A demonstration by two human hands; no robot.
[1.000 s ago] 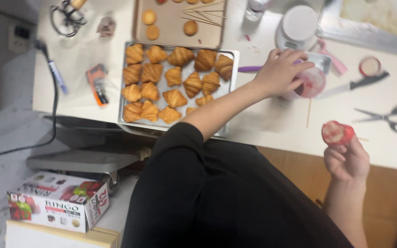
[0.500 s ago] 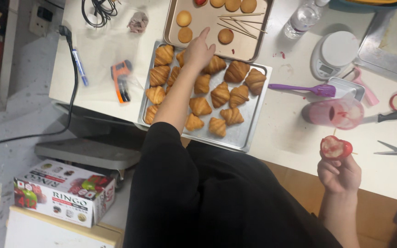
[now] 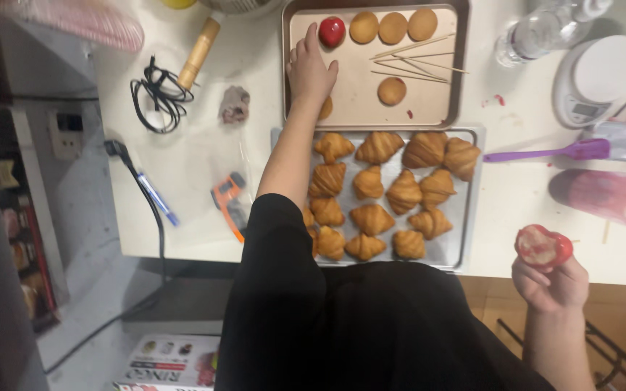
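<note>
Red-glazed bun (image 3: 543, 247) sits up in the right hand (image 3: 549, 279), fingers cupped round it, off the counter's (image 3: 204, 152) near edge. Left hand (image 3: 309, 72) lies flat and released on the bronze tray (image 3: 356, 108), inside its left rim, fingertips beside a red ball (image 3: 332, 31); croissant tray (image 3: 468, 217) touches behind.

Home baking workspace. A white counter (image 3: 197, 152) carries a steel tray of croissants (image 3: 465, 217), a copper baking tray (image 3: 371, 108) at its far edge, a kitchen scale (image 3: 592, 83), a purple spatula (image 3: 545, 152) and a rolling pin (image 3: 198, 52).
</note>
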